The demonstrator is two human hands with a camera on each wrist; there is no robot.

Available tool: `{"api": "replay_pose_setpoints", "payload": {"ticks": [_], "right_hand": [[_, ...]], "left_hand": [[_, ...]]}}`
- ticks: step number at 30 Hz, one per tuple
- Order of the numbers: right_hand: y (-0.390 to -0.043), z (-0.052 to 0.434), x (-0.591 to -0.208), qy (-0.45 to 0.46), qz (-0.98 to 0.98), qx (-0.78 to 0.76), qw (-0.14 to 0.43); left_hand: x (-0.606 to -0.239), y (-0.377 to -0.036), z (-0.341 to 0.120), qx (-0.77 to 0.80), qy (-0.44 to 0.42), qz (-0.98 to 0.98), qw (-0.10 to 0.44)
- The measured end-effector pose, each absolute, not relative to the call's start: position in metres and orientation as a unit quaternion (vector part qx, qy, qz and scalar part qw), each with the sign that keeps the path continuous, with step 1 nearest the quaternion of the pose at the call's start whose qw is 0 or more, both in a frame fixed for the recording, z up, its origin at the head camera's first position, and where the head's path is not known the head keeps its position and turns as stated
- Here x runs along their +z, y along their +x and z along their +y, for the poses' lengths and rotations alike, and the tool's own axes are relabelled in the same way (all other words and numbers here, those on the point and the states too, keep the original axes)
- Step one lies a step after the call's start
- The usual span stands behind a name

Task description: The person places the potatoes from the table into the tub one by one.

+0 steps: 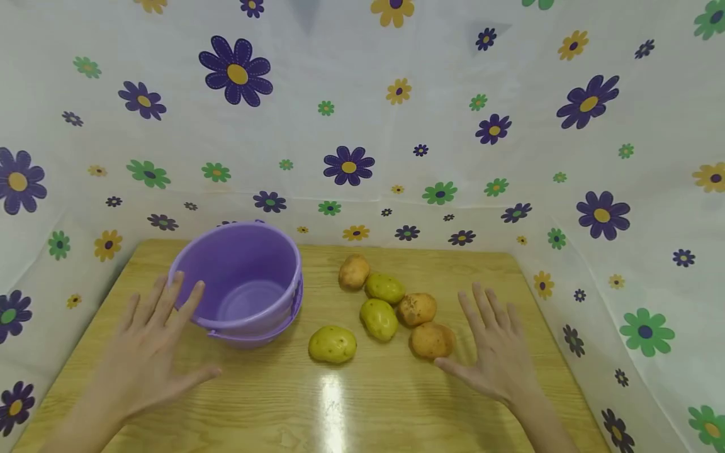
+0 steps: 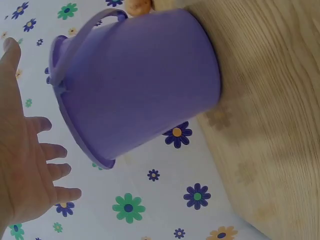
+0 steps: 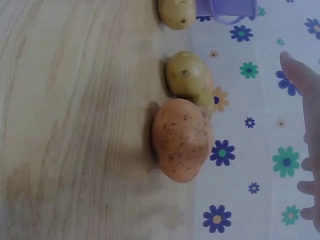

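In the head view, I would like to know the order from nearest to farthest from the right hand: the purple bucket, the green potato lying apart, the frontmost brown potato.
1. Frontmost brown potato: just left of the right hand.
2. Green potato lying apart: farther left, near the middle.
3. Purple bucket: farthest, on the left side.

Glare on table [image 1: 391,402]; right-wrist view seems hazy.

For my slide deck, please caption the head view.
Purple bucket beside six potatoes on a wood-grain table, flowered sheet behind.
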State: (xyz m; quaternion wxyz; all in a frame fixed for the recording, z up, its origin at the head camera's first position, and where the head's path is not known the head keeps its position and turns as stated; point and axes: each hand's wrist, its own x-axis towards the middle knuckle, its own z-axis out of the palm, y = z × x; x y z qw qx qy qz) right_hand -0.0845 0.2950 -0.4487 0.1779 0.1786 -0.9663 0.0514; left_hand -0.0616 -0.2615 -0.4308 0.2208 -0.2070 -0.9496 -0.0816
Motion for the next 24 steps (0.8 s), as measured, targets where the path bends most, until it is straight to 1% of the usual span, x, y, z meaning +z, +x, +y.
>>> {"api": "replay_pose_setpoints", "payload": {"ticks": [10, 12, 19, 24], "right_hand": [[-0.091, 0.300, -0.466, 0.210, -0.959, 0.031, 0.189], [-0.092, 0.302, -0.468, 0.217, -0.959, 0.026, 0.181], [-0.099, 0.305, -0.483, 0.235, -0.964, 0.026, 0.119], [-0.102, 0.305, -0.496, 0.264, -0.955, 0.048, 0.126]], "left_hand": [[-0.433, -0.082, -0.282, -0.077, -0.199, -0.956, 0.202], [-0.432, -0.085, -0.285, -0.077, -0.198, -0.957, 0.199], [-0.428, -0.093, -0.294, -0.059, -0.209, -0.959, 0.180], [-0.430, -0.095, -0.295, -0.053, -0.206, -0.963, 0.165]]}}
